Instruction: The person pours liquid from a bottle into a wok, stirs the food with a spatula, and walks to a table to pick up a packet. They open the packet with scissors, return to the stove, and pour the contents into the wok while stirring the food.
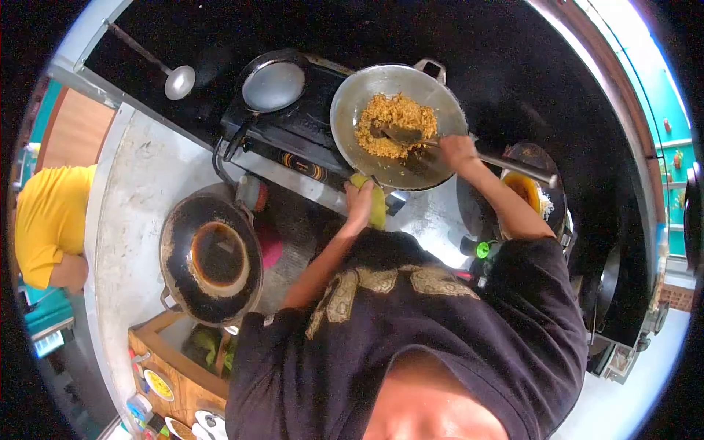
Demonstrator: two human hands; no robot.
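A large metal wok (352, 125) sits on the stove with orange-brown fried rice (400, 114) in it. My right hand (460, 152) is closed round the long handle of a wok spatula (405, 136), whose dark head lies in the rice. The end of its handle sticks out to the right past my wrist. At the wok's near rim, my left hand (358, 199) is closed on a folded yellow-green cloth (377, 207). The cloth covers the spot where it meets the wok, so any handle under it is hidden.
A small frying pan (273, 86) stands on the stove (293, 132), left of the wok. A ladle (180, 82) lies farther left. A blackened wok (176, 249) with brown liquid stands lower left. A person in a yellow shirt (55, 220) is beyond the counter. Right, a bowl (522, 189) holds orange liquid.
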